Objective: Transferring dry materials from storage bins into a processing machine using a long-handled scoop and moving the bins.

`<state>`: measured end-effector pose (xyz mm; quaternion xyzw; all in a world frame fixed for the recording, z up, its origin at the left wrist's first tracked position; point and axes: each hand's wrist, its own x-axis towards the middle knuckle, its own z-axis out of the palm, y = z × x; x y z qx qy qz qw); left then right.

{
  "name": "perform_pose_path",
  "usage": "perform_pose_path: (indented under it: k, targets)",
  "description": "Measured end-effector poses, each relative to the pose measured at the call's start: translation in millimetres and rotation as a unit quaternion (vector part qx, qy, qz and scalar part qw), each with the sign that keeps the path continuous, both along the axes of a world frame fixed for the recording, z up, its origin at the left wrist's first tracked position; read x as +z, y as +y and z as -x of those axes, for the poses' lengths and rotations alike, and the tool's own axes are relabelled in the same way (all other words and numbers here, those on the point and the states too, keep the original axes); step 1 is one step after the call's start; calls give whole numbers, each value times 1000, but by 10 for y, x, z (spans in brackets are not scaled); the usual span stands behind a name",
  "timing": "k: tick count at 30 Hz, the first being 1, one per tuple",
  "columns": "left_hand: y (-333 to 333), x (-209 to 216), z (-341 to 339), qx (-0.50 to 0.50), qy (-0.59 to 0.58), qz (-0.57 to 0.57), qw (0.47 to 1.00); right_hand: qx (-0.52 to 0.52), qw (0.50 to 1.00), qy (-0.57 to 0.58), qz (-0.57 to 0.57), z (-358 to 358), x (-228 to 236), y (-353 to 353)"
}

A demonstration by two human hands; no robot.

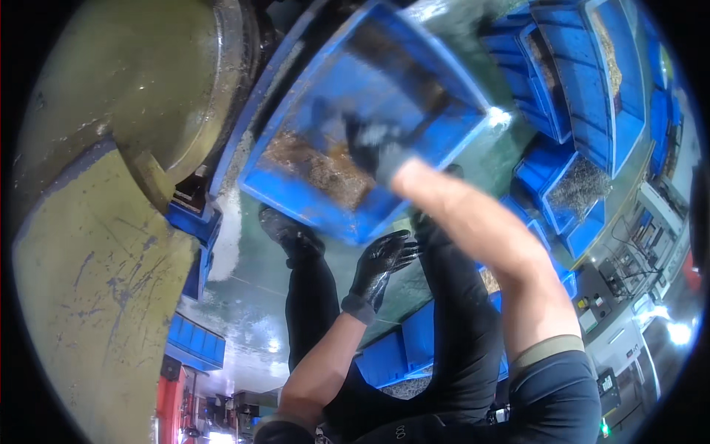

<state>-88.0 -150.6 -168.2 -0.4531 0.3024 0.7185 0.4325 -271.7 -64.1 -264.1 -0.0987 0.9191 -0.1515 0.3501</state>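
My right hand [373, 144], in a black glove with a grey cuff, hangs over a large blue plastic bin [355, 226]. Its fingers are smeared by motion, so I cannot make out whether they hold anything. Brownish loose material [318, 172] lies along the near side of the bin's floor, and a dark patch shows at its far end. Lower down, between my knees and just short of the bin's near corner, my left hand [383, 260] has its wet black-gloved fingers stretched out, with nothing in them.
A big worn yellowish-green machine [96, 274] with a round bowl [148, 74] fills the left side. To the right stand several blue bins [577, 66], some holding small metal-looking pieces [580, 185]. Another blue bin [196, 342] sits by the machine. The green floor [255, 296] looks wet.
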Motion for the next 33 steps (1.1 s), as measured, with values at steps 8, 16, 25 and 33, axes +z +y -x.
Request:
perform_pose_path:
  k: [8,16,25,33]
  targets:
    - [269,-10,30,-4,-4,-48,999,84,939,334,8,-284,-818,787]
    - [250,27,47,-5,-26,-3,1000,94,986,115,-79,1450,107,1200]
    - [482,-108,61,1,-18,-3,1000,255,958,75,-103,1374,-411,1678]
    - [545,-245,-199,47,-19,-41,998,194,969,8,-153,177,-242,2596]
